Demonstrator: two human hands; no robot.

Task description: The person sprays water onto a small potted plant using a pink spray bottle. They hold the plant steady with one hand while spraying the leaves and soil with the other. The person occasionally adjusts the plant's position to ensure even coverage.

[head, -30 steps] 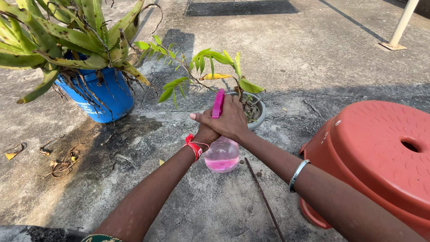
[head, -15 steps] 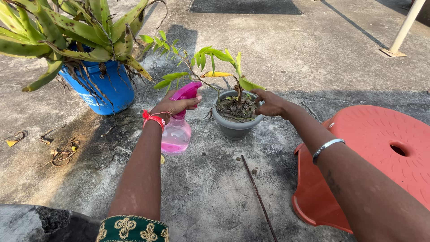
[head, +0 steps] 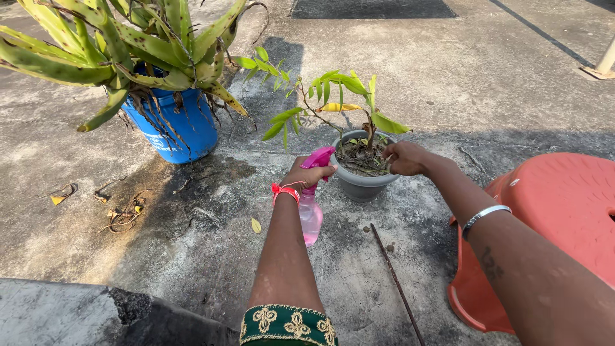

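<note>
My left hand (head: 306, 174) grips a pink spray bottle (head: 311, 214) by its magenta trigger head, nozzle turned toward a small grey pot (head: 359, 184). The bottle holds pink liquid and hangs just left of the pot. A thin leafy plant (head: 333, 96) with one yellow leaf grows from the pot's dry soil. My right hand (head: 405, 157) rests closed on the pot's right rim, fingers curled at the soil edge; whether it pinches anything is hidden.
A blue bucket (head: 176, 131) with a large spiky aloe-like plant (head: 128, 45) stands at the left. An upturned red plastic stool (head: 557, 218) sits at the right. A thin dark stick (head: 397, 285) lies on the concrete in front, with dry leaves (head: 122, 214) scattered at left.
Both hands held the bottle together a second ago. My left hand now carries it alone beside the pot, and my right hand has moved onto the pot's rim.
</note>
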